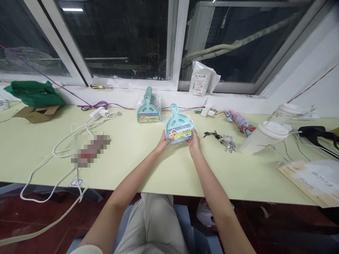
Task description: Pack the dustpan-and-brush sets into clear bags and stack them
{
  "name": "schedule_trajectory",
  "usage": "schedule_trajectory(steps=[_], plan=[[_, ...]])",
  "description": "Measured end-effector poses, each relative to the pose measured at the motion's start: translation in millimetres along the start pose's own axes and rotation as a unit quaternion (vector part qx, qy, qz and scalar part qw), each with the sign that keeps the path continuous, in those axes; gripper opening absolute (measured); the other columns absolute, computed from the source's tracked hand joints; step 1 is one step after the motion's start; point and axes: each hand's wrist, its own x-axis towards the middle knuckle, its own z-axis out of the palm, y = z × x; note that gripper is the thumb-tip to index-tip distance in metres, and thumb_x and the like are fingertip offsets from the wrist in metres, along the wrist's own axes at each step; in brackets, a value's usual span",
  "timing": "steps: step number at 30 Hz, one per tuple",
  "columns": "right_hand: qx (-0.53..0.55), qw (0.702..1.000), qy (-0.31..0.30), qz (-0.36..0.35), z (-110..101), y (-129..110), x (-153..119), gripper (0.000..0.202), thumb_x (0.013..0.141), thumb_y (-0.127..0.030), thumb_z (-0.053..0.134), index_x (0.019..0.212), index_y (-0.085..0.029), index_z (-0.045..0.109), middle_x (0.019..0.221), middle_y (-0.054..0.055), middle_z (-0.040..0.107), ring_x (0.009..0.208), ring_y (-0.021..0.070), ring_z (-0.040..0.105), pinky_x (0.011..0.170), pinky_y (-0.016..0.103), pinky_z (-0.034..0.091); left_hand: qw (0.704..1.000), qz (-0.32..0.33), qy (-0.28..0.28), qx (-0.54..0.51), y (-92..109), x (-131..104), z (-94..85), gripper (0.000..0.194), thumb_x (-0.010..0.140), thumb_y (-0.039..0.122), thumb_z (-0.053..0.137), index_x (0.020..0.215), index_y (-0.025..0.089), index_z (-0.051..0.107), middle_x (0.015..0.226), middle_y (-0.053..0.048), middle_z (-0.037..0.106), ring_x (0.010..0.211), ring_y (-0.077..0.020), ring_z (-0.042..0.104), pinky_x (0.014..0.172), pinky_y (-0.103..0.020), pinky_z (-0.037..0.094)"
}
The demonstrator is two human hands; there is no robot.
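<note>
A mint-green mini dustpan (177, 121) with a striped brush and a printed label is wrapped in clear plastic. My left hand (163, 141) grips its lower left edge, thumb on the front. On the lower right edge, my right hand (194, 141) grips it the same way. The dustpan is tilted up toward me with its handle pointing away, over the middle of the table. Just behind and to the left, a stack of similar dustpans (149, 109) in plastic leans by the window wall.
White cables (57, 144) and a blurred-out item lie on the left of the pale table (127, 155). A keyring bunch (227, 141), lidded paper cups (265, 135), a folded umbrella (239, 121) and a paper packet (312, 181) are on the right. A green bag (34, 93) sits on a cardboard box (37, 113).
</note>
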Motion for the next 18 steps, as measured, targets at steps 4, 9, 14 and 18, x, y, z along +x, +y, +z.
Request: schedule_trajectory(steps=[4, 9, 14, 18], plan=[[-0.006, 1.000, 0.005, 0.028, 1, -1, 3, 0.038, 0.074, -0.052, 0.064, 0.095, -0.020, 0.063, 0.082, 0.005, 0.073, 0.075, 0.0201, 0.071, 0.062, 0.029, 0.058, 1.000, 0.002, 0.008, 0.001, 1, 0, -1.0, 0.068, 0.062, 0.025, 0.078, 0.122, 0.027, 0.047, 0.124, -0.004, 0.059, 0.121, -0.0269, 0.052, 0.104, -0.047, 0.039], [0.005, 0.993, -0.119, -0.006, 6, -5, -5, 0.033, 0.074, -0.046, 0.069, 0.095, -0.022, 0.064, 0.092, 0.004, 0.074, 0.089, 0.0189, 0.071, 0.073, 0.029, 0.059, 0.999, 0.013, 0.030, -0.001, 8, 3, -4.7, 0.068, 0.062, 0.026, 0.079, 0.122, 0.026, 0.046, 0.125, -0.005, 0.059, 0.122, -0.0273, 0.052, 0.105, -0.046, 0.039], [-0.005, 0.982, -0.188, -0.015, 16, 8, -19, 0.033, 0.054, -0.022, 0.084, 0.083, -0.020, 0.067, 0.089, -0.001, 0.074, 0.089, 0.0156, 0.070, 0.073, 0.021, 0.059, 0.998, -0.036, 0.039, 0.023, 22, -2, -10.2, 0.078, 0.065, 0.028, 0.077, 0.132, 0.022, 0.039, 0.133, -0.010, 0.054, 0.118, -0.0286, 0.055, 0.100, -0.049, 0.043], [0.031, 0.991, -0.124, -0.041, 15, 14, -20, 0.027, 0.053, -0.018, 0.083, 0.073, -0.019, 0.065, 0.084, 0.000, 0.074, 0.085, 0.0161, 0.070, 0.067, 0.022, 0.059, 0.979, -0.144, -0.119, 0.079, 32, -10, -10.6, 0.063, 0.074, 0.039, 0.072, 0.129, 0.018, 0.049, 0.126, -0.016, 0.060, 0.106, -0.0301, 0.063, 0.094, -0.051, 0.046]])
